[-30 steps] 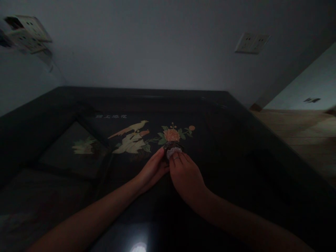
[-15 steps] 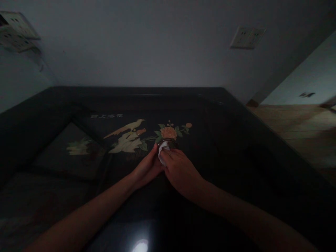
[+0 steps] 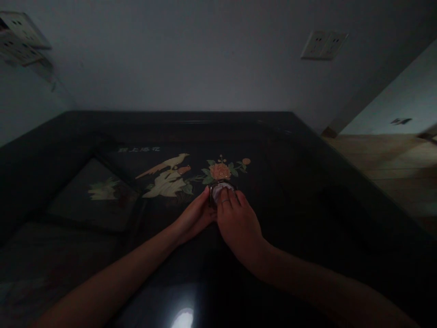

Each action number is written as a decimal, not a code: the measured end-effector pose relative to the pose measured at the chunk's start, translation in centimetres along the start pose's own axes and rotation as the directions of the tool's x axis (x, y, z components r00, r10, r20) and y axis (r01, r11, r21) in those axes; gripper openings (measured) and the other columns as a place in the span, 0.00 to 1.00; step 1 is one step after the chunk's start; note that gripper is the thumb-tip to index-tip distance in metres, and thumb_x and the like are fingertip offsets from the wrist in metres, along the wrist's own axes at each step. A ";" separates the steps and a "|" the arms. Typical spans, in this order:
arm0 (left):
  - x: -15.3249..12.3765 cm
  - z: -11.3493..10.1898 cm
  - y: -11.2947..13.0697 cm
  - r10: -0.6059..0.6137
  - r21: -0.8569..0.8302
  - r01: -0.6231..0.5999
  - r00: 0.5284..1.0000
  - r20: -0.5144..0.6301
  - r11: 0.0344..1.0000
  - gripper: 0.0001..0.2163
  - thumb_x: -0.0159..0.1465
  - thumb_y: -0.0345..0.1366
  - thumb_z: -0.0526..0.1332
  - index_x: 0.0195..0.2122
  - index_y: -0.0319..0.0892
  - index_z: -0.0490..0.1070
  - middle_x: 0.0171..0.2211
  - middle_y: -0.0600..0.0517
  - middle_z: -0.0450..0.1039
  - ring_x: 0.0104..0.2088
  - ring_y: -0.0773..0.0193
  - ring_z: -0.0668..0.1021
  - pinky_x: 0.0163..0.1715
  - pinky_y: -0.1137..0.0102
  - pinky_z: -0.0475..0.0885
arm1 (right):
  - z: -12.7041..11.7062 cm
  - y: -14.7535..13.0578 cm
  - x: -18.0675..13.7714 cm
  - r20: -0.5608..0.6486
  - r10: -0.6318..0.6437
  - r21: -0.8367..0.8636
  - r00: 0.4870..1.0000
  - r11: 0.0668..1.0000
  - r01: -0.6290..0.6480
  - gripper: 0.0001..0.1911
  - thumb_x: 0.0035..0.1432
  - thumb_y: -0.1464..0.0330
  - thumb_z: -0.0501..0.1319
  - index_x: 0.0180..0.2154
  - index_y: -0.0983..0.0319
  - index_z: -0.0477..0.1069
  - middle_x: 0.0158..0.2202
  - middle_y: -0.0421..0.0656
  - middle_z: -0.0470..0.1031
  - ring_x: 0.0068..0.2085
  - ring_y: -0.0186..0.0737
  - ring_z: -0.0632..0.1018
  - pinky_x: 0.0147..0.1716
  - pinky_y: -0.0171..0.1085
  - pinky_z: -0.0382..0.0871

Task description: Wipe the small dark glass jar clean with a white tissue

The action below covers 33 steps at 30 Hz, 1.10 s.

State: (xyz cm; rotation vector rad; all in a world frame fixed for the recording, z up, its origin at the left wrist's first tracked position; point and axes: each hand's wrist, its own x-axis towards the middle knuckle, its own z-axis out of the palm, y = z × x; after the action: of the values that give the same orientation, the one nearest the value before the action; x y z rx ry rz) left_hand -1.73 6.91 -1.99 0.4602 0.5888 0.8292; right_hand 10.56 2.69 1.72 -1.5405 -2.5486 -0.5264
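Observation:
My left hand (image 3: 195,217) is closed around the left side of a small round cup-like vessel (image 3: 223,181) with a dark, shiny rim. A crumpled white cloth or tissue (image 3: 218,190) lies inside its mouth. The fingers of my right hand (image 3: 239,223) press the cloth into the opening, and a thin ring shows on one finger. Most of the vessel's body is hidden behind both hands. Beneath them is a glossy black tabletop (image 3: 273,200), decorated with a pink flower (image 3: 219,171) and a pale bird (image 3: 167,163).
A grey wall (image 3: 187,54) rises behind the table, with a double socket (image 3: 324,45) at right and more sockets (image 3: 22,32) at far left. Wooden flooring (image 3: 372,155) shows beyond the right edge. The tabletop carries reflections, including a bright light spot.
My right hand has turned and shifted slightly right, its fingers now deeper over the vessel's mouth. The cloth sits more inside the rim. My left hand keeps its hold.

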 end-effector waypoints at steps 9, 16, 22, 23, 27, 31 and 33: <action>-0.3 0.3 0.0 0.053 0.010 -0.053 0.998 -0.016 0.999 0.13 0.66 0.40 0.55 0.44 0.37 0.73 0.40 0.45 0.77 0.41 0.61 0.77 0.44 0.68 0.71 | -1.4 2.0 1.1 0.142 -0.105 0.309 0.984 0.949 0.057 0.10 0.63 0.72 0.55 0.39 0.69 0.74 0.37 0.51 0.78 0.39 0.45 0.77 0.41 0.42 0.67; -0.1 -0.2 0.0 0.053 -0.036 -0.054 0.998 -0.031 0.998 0.16 0.67 0.43 0.53 0.43 0.37 0.73 0.40 0.46 0.76 0.39 0.62 0.77 0.44 0.68 0.70 | -1.6 2.3 1.8 0.210 -0.076 0.583 0.975 0.810 -0.063 0.12 0.65 0.73 0.51 0.39 0.67 0.74 0.40 0.48 0.78 0.42 0.42 0.77 0.44 0.39 0.67; -0.3 0.1 0.3 0.037 -0.045 -0.038 0.999 -0.024 0.998 0.17 0.68 0.43 0.51 0.45 0.37 0.73 0.42 0.45 0.76 0.48 0.59 0.75 0.50 0.65 0.67 | -0.7 1.6 1.5 0.096 -0.057 0.599 0.994 0.801 -0.012 0.15 0.62 0.78 0.51 0.48 0.70 0.70 0.48 0.52 0.74 0.49 0.44 0.75 0.50 0.42 0.66; -0.3 0.2 0.3 0.036 -0.049 -0.037 0.999 -0.028 0.998 0.17 0.68 0.43 0.51 0.44 0.37 0.74 0.42 0.45 0.77 0.48 0.59 0.75 0.51 0.66 0.67 | -0.5 1.4 1.3 0.063 -0.068 0.573 0.996 0.820 0.020 0.16 0.62 0.78 0.50 0.50 0.71 0.68 0.51 0.53 0.73 0.51 0.45 0.74 0.52 0.42 0.65; -0.1 0.3 0.2 0.043 -0.065 -0.046 0.997 -0.059 0.997 0.17 0.68 0.42 0.50 0.43 0.37 0.74 0.43 0.46 0.77 0.49 0.61 0.75 0.53 0.67 0.66 | 0.3 1.0 0.9 -0.008 -0.092 0.387 0.996 0.918 0.087 0.20 0.62 0.79 0.48 0.55 0.76 0.64 0.56 0.59 0.68 0.56 0.48 0.70 0.58 0.44 0.61; 0.1 -0.1 -0.1 0.069 -0.047 -0.074 0.994 -0.084 0.996 0.14 0.67 0.40 0.53 0.44 0.37 0.73 0.45 0.46 0.76 0.49 0.62 0.75 0.53 0.68 0.65 | 0.5 0.6 0.5 -0.032 -0.070 0.157 0.997 0.985 0.074 0.22 0.61 0.77 0.49 0.55 0.79 0.64 0.55 0.61 0.69 0.56 0.53 0.70 0.58 0.46 0.62; 0.1 -0.3 -0.2 0.080 -0.024 -0.082 0.994 -0.070 0.996 0.14 0.66 0.40 0.55 0.46 0.38 0.72 0.46 0.46 0.75 0.49 0.61 0.75 0.53 0.67 0.65 | 0.5 0.5 0.3 -0.034 -0.063 0.075 0.997 0.995 0.065 0.23 0.61 0.76 0.49 0.55 0.81 0.63 0.55 0.63 0.69 0.55 0.54 0.71 0.57 0.46 0.63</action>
State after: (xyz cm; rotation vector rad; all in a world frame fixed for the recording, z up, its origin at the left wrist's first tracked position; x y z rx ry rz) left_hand -1.70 6.93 -2.37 0.4347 0.6259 0.9319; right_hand 10.90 3.27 1.47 -1.4187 -2.5705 -0.4511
